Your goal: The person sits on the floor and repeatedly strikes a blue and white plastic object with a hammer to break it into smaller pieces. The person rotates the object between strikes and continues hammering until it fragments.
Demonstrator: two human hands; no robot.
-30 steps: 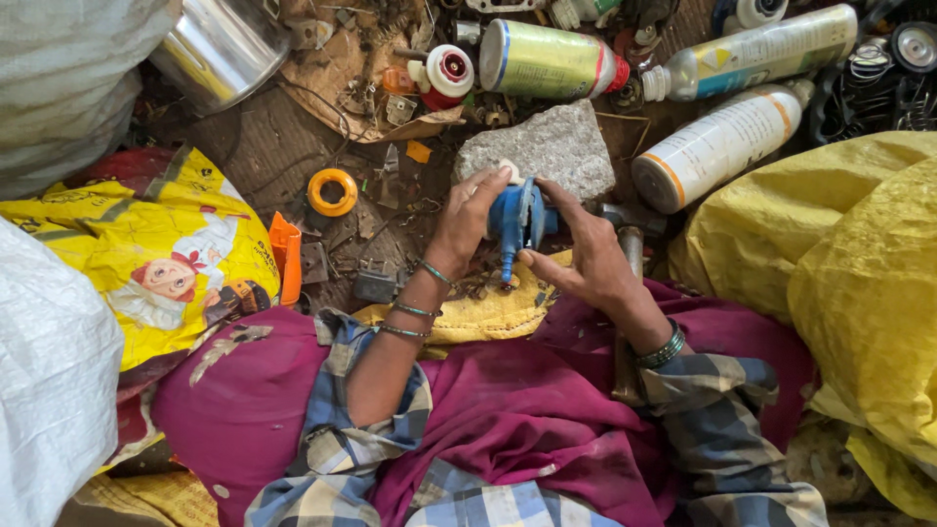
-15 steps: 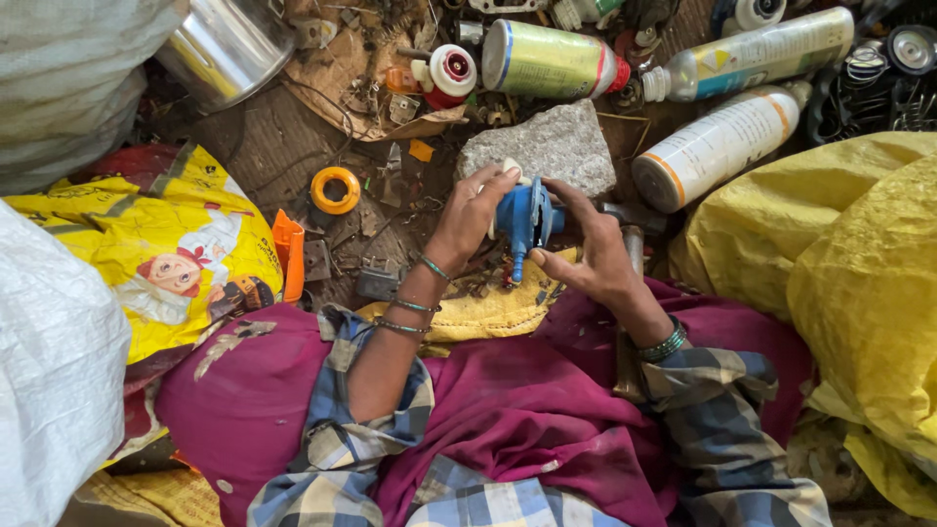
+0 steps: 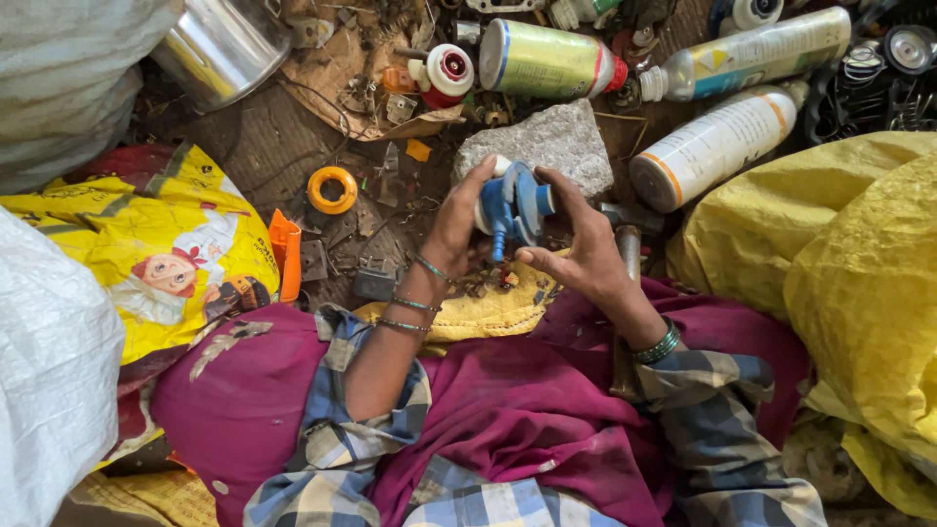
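Head view, looking down over a lap in magenta cloth (image 3: pixel 508 410).

Left hand (image 3: pixel 457 226) and right hand (image 3: pixel 578 262) close together, both clamped on a small blue plastic part (image 3: pixel 514 203), held up off the floor just in front of a grey stone (image 3: pixel 556 141). Left fingers wrapped round its white end, right thumb and fingertips pinching the right side. Probably a small valve or pump body, though too small to tell for sure.

Round about on the littered floor (image 3: pixel 254 146): an orange ring (image 3: pixel 332 188) to the left, a yellow printed bag (image 3: pixel 146 254) further left, a steel pot (image 3: pixel 224 44) far left, a green spray can (image 3: pixel 547 59) and a white bottle (image 3: pixel 717 146) at the far side, a yellow sack (image 3: pixel 859 273) on the right.

Judged as mid-step: gripping and twisting or prying the blue part, not yet in pieces. Calls next for a steady hold from the left and a firm turn or pull from the right.

Against half a second ago: same two-handed grip, the part in much the same place by the stone, right fingers shifted only slightly.
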